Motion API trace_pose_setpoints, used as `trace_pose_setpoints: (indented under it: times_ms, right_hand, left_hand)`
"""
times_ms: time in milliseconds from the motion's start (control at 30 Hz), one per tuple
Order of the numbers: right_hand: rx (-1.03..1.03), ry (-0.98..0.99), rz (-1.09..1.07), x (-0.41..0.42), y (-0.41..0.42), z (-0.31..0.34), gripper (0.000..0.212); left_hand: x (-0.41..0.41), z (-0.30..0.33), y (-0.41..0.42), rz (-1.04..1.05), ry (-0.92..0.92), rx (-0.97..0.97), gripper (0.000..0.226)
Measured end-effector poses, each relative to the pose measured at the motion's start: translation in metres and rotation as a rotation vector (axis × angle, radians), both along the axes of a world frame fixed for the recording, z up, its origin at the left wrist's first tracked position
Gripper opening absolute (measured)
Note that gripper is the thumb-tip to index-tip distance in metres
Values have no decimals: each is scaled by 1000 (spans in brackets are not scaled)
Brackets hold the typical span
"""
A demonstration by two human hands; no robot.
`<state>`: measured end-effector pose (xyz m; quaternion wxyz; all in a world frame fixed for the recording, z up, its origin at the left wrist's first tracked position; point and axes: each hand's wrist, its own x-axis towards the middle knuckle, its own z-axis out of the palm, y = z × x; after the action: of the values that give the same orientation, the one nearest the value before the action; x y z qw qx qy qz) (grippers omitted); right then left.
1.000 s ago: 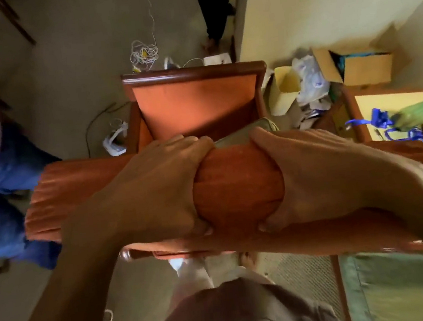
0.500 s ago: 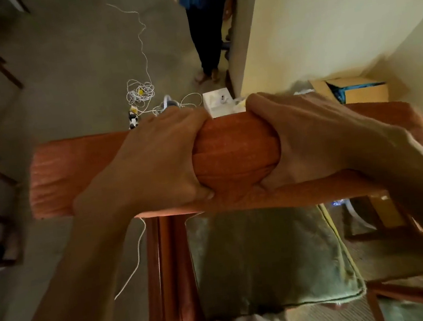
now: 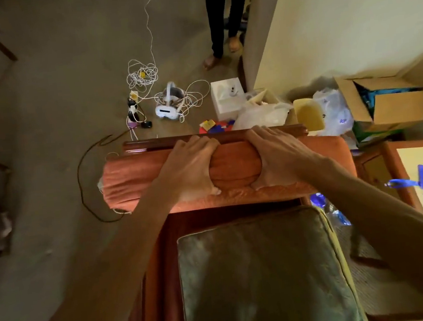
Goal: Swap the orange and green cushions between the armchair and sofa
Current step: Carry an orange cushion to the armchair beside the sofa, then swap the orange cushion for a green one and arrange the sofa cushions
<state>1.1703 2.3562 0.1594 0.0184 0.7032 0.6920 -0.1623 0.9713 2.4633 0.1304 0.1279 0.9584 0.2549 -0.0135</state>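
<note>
Gripping hands point(image 3: 234, 161) hiding orange cushion point(image 3: 133, 177) middle

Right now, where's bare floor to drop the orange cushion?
Both hands, left hand and right hand, grip the orange fabric cushion. Free: grey floor left of the wooden armchair, past the dark cable. Crowded: tangled white cables, white headset, plastic bags, cardboard box.

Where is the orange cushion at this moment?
In the head view the orange cushion is at the centre, gripped by the left hand and right hand against the armchair's wooden top rail, above the green cushion.
</note>
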Motion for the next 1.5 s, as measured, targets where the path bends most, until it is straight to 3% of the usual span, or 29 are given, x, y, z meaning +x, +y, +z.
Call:
trace_pose_setpoints:
  times_ms: [167,333,567,667,733,867,967,1100,1167,1200,1267,1300,1333,1400,1500]
  right_hand:
    - [-107,48,-95,13,18,-122,109]
    - [-17,51,-278,12,36,-192,113]
    - [-145,-78,-249,2,54,-187,125]
    - [-92,-84,-186,-36,49,-191,115]
    - [-54,-84,-200,-20,31,-193,116]
    - [-12,-101,-376,63,-24,-187,115]
    - [-62,-88,-418,76,-34,-183,115]
    - [-121,-41,-450,73,-29,-182,119]
    - [-81,8,-498,62,-34,-178,112]
    - [4,9,-517,50,-39,-176,102]
    - [253,-34,-480,18,-54,-174,68]
    - [316,-30,-435,1,-60,-179,53]
    - [292,-11,-367,-11,-66,-185,46]
    - [31,15,-265,-18,-72,-210,56]
    - [-578,23,-347,8,-71,-250,106]
  left_hand:
    - [15,-112,20,69,148,-127,105]
    - [27,-166,55,154,198,-130,121]
    - [35,-169,48,159,144,-54,118]
    - [37,-179,17,162,35,89,111]
    - [10,-184,19,187,67,124,121]
    - [-62,-176,63,353,194,79,133]
    - [-62,-170,71,385,248,23,134]
    - [-55,-162,62,496,161,-61,136]
    - [-56,-158,41,574,-21,-40,121]
    - [-55,-157,23,566,-157,-1,101]
    - [-51,-162,-22,465,-364,26,59]
    - [-48,-169,-43,375,-375,-37,48]
    - [-44,-177,-59,286,-311,-153,46]
    - [-32,-204,-74,211,32,-446,69]
    - [-13,-256,-69,214,477,-748,121]
